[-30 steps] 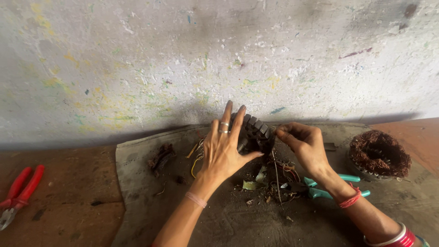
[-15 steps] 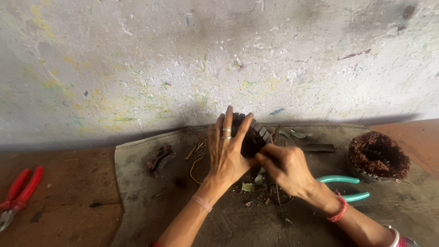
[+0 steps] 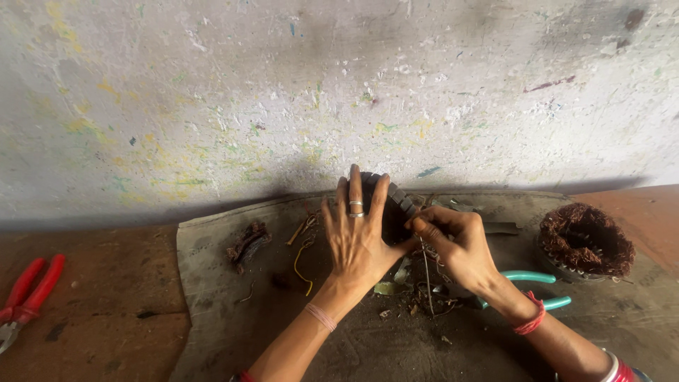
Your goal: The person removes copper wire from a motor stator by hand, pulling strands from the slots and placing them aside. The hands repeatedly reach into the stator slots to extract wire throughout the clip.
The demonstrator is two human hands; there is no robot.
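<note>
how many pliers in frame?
2. Red-handled pliers lie at the far left edge; teal-handled pliers lie under the right hand, jaws hidden. More may be hidden.
</note>
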